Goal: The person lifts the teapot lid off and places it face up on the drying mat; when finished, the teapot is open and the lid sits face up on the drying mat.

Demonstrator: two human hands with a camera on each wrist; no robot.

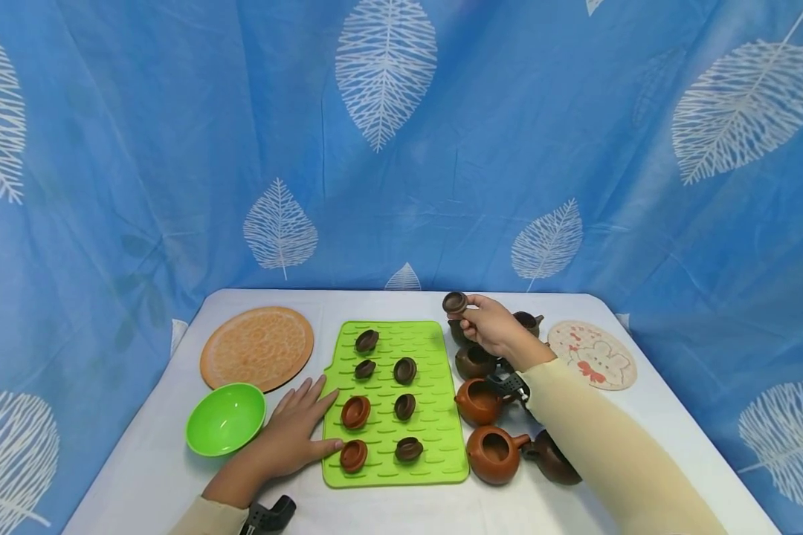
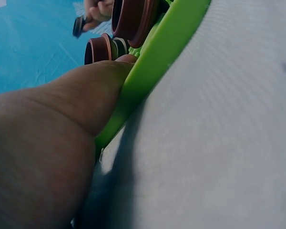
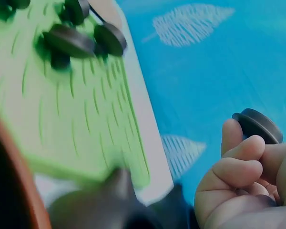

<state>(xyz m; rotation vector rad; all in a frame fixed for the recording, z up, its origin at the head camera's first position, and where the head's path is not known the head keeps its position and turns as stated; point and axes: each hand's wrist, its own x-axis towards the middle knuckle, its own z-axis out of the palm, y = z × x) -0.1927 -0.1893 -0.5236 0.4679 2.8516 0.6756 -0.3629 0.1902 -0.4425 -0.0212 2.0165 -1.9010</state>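
High above the back row of teapots, my right hand (image 1: 494, 325) pinches a dark brown teapot lid (image 1: 454, 302) between thumb and fingers. The right wrist view shows the same lid (image 3: 258, 126) tilted at the fingertips. Flat on the left side lies my left hand (image 1: 297, 432), fingers spread, with its thumb and a fingertip at the edge of a green ribbed mat (image 1: 438, 423). Several lids lie on that mat, among them a reddish-brown lid (image 1: 355, 412) and a dark lid (image 1: 404, 370). Small clay teapots, such as a reddish teapot (image 1: 495, 455), stand along the mat's right side.
Left of the mat are a bright green bowl (image 1: 226, 419) and a round orange-brown mat (image 1: 257, 348). A round mat with a rabbit picture (image 1: 592, 355) lies at the right. A dark teapot (image 1: 554, 457) stands partly under my right forearm. Blue leaf-patterned cloth (image 1: 442, 186) hangs behind the table.
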